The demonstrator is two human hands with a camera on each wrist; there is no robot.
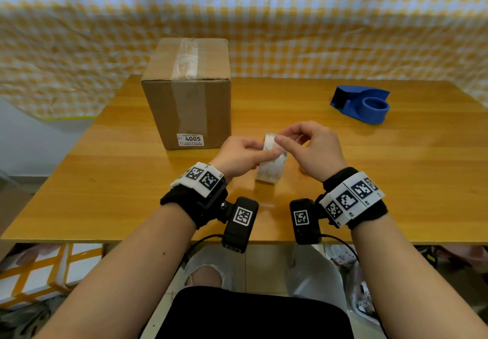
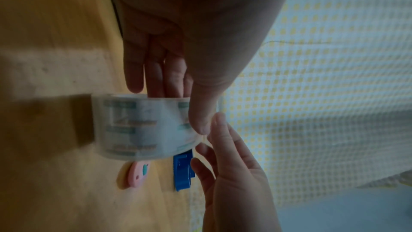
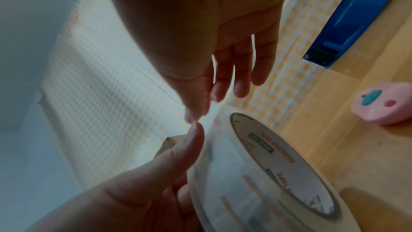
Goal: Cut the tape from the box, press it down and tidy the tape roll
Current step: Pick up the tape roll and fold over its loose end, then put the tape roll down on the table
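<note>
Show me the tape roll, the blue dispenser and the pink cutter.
tape roll (image 1: pixel 270 169), head view, on its printed outer wrap.
blue dispenser (image 1: pixel 365 103), head view, on its body.
pink cutter (image 3: pixel 386 104), right wrist view, on its top face.

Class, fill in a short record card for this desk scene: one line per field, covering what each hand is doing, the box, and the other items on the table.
left hand: grips the tape roll, thumb on its outer face
right hand: thumb and forefinger pinching at the roll's top edge
cardboard box: upright on the table, taped along top and front, label reads 4005
blue tape dispenser: far right, holds no roll
pink cutter: lies beside the roll
</note>
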